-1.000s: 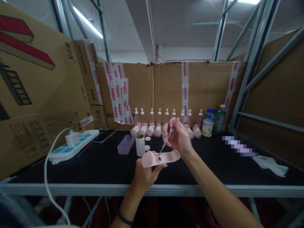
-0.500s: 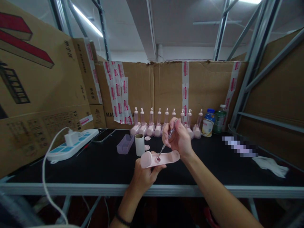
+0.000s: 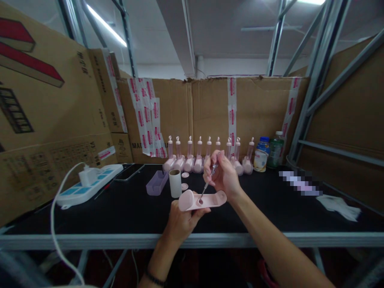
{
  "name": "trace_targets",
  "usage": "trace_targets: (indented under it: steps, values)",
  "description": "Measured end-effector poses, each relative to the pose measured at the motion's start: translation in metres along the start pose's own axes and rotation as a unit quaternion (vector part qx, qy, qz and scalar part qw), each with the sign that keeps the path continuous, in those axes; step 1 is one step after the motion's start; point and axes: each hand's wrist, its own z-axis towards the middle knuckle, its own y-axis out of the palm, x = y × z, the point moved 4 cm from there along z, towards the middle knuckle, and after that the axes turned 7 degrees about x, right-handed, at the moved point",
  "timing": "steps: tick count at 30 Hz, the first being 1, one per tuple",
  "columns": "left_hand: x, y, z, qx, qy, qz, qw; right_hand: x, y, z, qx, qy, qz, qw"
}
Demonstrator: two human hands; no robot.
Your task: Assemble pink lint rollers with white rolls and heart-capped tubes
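Note:
A pale pink plastic part (image 3: 213, 200) with a round end and a curved-up end is gripped from below by my left hand (image 3: 183, 220). My right hand (image 3: 223, 172) closes around the handle of a thin screwdriver (image 3: 207, 185), which slants down to the left. Its tip goes into a round hole in the pink part; what lies inside the hole is too small to make out. Beyond my hands stands a row of several pink devices (image 3: 189, 163) with clear upright tubes and looped tops, some partly hidden behind my right hand.
Left of my hands are a white cardboard tube (image 3: 175, 185), a translucent purple tray (image 3: 154, 188) and two pink discs (image 3: 185, 175). A power strip (image 3: 90, 188) and a phone (image 3: 129, 172) lie farther left. Two bottles (image 3: 261, 155) and a white tissue (image 3: 339, 207) are at right.
The view has shifted slightly. Both hands keep their grip, and the screwdriver tip stays in the hole of the pink part.

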Motion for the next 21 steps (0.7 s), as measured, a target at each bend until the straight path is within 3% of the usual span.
trace_targets:
  steps: [12,14,17,19,21]
  values:
    - [0.001,-0.003,0.002,-0.005,-0.02,-0.001,1.0,0.005,-0.002,-0.003,0.04,0.009,-0.001,0.999]
    - [-0.001,-0.002,-0.001,0.003,-0.034,0.003,0.999,-0.01,-0.004,0.0,0.084,-0.023,-0.001,0.996]
    - [-0.003,-0.002,-0.006,0.009,-0.052,0.007,0.999,-0.052,-0.013,0.003,0.155,-0.113,-0.026,0.981]
    - [-0.004,-0.002,-0.007,0.006,-0.057,0.005,0.998,-0.084,-0.016,-0.001,0.152,-0.173,-0.086,0.969]
    - [-0.005,-0.003,-0.008,0.006,-0.061,-0.001,0.998,-0.104,-0.013,-0.011,0.099,-0.168,-0.218,0.956]
